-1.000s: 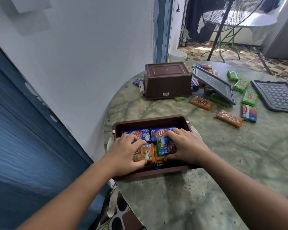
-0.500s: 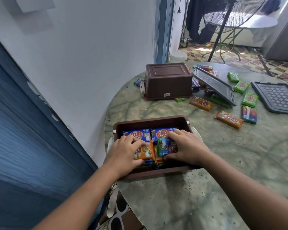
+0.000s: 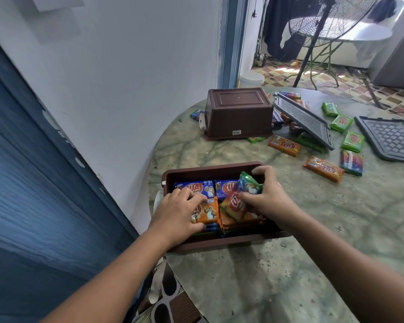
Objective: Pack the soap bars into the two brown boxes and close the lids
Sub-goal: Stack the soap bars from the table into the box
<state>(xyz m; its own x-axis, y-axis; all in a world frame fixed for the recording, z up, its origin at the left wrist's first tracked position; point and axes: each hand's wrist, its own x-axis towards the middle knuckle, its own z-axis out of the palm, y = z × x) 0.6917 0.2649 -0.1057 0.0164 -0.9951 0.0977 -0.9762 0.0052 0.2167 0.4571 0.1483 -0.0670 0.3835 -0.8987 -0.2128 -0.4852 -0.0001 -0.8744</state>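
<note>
Head view: right hand [image 3: 269, 201] fingers pinch a tilted green-orange soap bar [image 3: 243, 197] over the near brown box [image 3: 210, 171], lower centre. Left hand [image 3: 177, 213] fingers, spread, press an orange bar [image 3: 208, 212] flat. Step: filling first box; next, likely lay the tilted bar level. Wrappers glossy, crinkled; box rigid plastic. Second box [image 3: 239, 113] inverted at upper centre; loose bars [image 3: 323, 169] and grid lids [image 3: 392, 141] on marbled tabletop [image 3: 313, 229].
</note>
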